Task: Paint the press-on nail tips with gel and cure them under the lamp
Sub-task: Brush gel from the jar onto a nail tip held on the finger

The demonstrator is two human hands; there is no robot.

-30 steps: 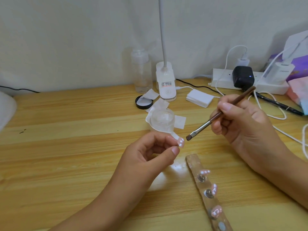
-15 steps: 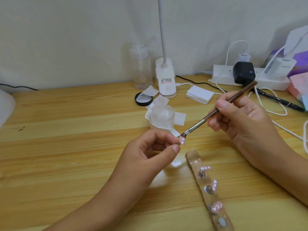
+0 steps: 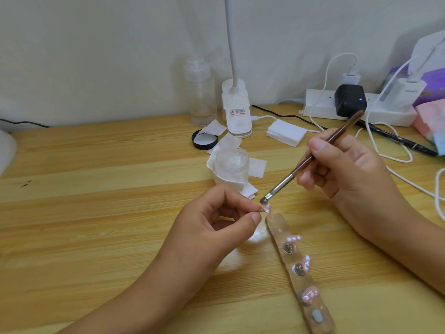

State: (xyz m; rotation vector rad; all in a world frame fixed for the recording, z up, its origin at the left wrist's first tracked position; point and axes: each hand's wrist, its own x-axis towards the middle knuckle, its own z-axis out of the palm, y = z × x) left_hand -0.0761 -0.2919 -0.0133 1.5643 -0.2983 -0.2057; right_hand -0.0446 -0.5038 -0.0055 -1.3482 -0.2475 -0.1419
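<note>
Nearest me on the right, a clear strip point(image 3: 277, 222) lies on the wooden table point(image 3: 96, 189), with three pink nail tips point(image 3: 309, 294) standing along it. Just beyond its far end, my left hand point(image 3: 216, 227) pinches another nail tip point(image 3: 266, 208) between thumb and fingertip. The bristles of the brush point(image 3: 313, 160) touch that tip from above, and my right hand point(image 3: 349, 169) grips the brush handle to the right, apart from the left. Behind my hands a clear jar point(image 3: 231, 165) sits among white paper squares point(image 3: 257, 167). Farther back are a black lid point(image 3: 204, 139), a white lamp base point(image 3: 237, 112), a clear bottle point(image 3: 201, 92) and, far right, a power strip point(image 3: 317, 104).
</note>
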